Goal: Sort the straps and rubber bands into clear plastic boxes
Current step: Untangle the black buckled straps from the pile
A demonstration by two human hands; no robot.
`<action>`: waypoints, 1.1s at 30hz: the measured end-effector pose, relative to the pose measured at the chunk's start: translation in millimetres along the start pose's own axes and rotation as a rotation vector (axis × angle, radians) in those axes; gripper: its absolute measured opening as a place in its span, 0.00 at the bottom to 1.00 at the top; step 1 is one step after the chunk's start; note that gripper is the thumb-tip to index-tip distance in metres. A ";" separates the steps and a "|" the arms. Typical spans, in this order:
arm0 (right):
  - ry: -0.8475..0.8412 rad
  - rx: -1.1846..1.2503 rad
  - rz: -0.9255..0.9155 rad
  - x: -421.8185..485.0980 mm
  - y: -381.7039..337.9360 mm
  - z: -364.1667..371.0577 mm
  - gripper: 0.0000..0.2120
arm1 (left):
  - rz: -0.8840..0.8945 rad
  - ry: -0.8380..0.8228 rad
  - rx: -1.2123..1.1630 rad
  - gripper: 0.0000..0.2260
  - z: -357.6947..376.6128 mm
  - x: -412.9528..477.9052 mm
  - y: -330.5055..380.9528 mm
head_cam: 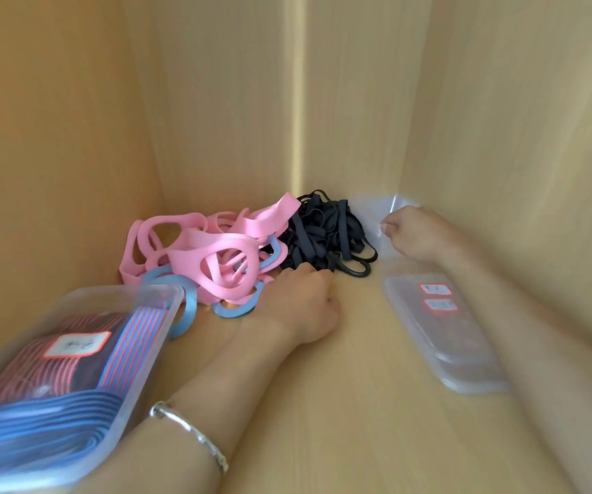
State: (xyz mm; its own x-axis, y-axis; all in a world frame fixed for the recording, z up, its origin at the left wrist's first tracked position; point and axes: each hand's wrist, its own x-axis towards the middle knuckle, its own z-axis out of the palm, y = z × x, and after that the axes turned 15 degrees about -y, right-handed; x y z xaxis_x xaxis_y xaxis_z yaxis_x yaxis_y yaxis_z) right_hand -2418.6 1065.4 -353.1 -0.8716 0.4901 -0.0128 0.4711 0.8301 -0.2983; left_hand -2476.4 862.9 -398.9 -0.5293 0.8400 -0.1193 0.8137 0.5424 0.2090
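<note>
Well, pink bands [212,251], blue bands [188,306] and black bands [323,229] lie tangled in one heap at the surface's [341,386] far corner. The left hand [301,304] curls at the heap's near edge (whether its grip holds a band, I cannot tell). The right hand [419,233] pinches a clear box [369,208] at the far right. A lid [465,358] lies along the right edge and a strap box [127,290] of striped straps [134,336] sits near left, their labels blurred past reading.
</note>
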 end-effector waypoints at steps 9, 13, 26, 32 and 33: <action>-0.060 -0.215 0.036 -8.3 -20.2 -31.8 0.12 | 0.010 -0.004 -0.045 0.20 1.0 -2.1 -2.5; -0.046 -0.257 0.005 -11.0 -19.5 -29.0 0.10 | 0.015 -0.001 -0.055 0.21 0.6 -4.5 -2.4; 0.281 -0.367 -0.031 -25.8 -21.0 -33.0 0.10 | 0.045 0.179 -0.082 0.16 1.5 -5.4 2.4; 0.477 -0.049 -0.167 -78.4 -43.0 -41.4 0.10 | 0.115 0.768 -0.116 0.11 -20.7 -25.3 23.1; 0.442 -0.001 -0.194 -87.5 -45.2 -39.7 0.12 | 0.107 0.853 -0.121 0.11 -27.5 -31.1 27.7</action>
State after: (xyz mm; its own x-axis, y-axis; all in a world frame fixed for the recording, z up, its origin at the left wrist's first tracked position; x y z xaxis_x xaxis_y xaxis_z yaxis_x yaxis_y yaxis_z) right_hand -2358.2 995.5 -300.6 -0.8025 0.3920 0.4498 0.3059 0.9176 -0.2538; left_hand -2444.0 851.4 -362.7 -0.4903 0.5627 0.6655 0.8638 0.4154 0.2851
